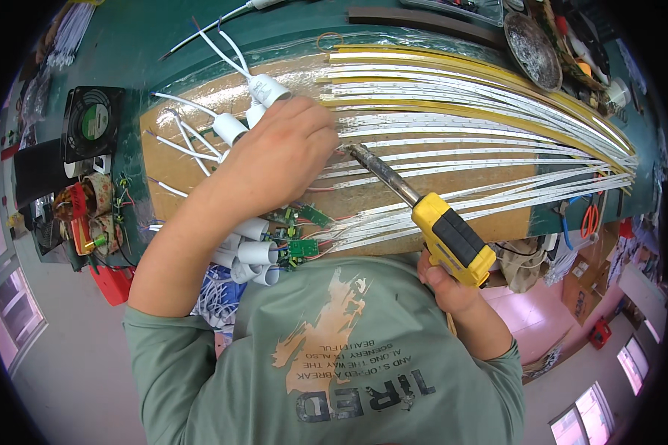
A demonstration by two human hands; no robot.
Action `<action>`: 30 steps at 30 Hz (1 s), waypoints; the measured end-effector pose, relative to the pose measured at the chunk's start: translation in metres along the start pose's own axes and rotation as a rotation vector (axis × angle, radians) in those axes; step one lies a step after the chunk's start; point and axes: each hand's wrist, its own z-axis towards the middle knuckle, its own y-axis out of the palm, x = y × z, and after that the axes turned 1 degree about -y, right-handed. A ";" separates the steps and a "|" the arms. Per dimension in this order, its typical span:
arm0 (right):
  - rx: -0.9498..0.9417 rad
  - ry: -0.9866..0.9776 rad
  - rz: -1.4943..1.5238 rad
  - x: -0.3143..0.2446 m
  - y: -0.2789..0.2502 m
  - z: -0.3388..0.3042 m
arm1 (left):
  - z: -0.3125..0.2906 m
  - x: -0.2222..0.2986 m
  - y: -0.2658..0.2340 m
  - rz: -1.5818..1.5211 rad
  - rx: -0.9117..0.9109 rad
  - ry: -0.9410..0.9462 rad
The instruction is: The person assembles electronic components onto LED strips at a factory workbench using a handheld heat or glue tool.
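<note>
My right hand (451,288) is closed round the grip of a yellow and black soldering gun (453,236). Its metal barrel slants up and left, and the tip is close beside the fingertips of my left hand (293,144). Those fingers are pinched together over the left ends of white LED strips (430,150); what they hold is hidden. White cylindrical housings with white leads (228,129) lie around my left hand. Below my left wrist, small green circuit boards (303,248) with thin red and white wires reach the nearer strip ends, next to more white housings (256,253).
The strips fan across a brown board (490,211) on a green table. A black fan (93,124) stands at the left. A round metal dish (533,50) and a dark bar (423,24) lie at the back. Orange-handled scissors (590,220) hang at the right edge.
</note>
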 end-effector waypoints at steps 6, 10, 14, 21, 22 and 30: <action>0.040 0.041 0.004 -0.004 0.004 0.000 | 0.000 0.000 0.000 -0.002 -0.003 -0.006; 0.040 0.039 0.011 -0.004 0.004 0.000 | 0.001 0.001 -0.001 -0.012 -0.009 -0.021; 0.039 0.019 -0.038 0.002 0.003 -0.001 | 0.002 0.002 -0.001 -0.022 -0.029 -0.031; 0.017 0.021 -0.078 0.000 0.002 0.000 | 0.004 0.003 -0.003 -0.011 -0.061 -0.035; 0.020 0.013 -0.076 0.001 0.002 0.001 | 0.004 0.003 -0.002 -0.011 -0.061 -0.035; 0.045 -0.015 -0.074 -0.004 0.005 0.004 | 0.006 0.004 -0.002 -0.035 -0.048 -0.045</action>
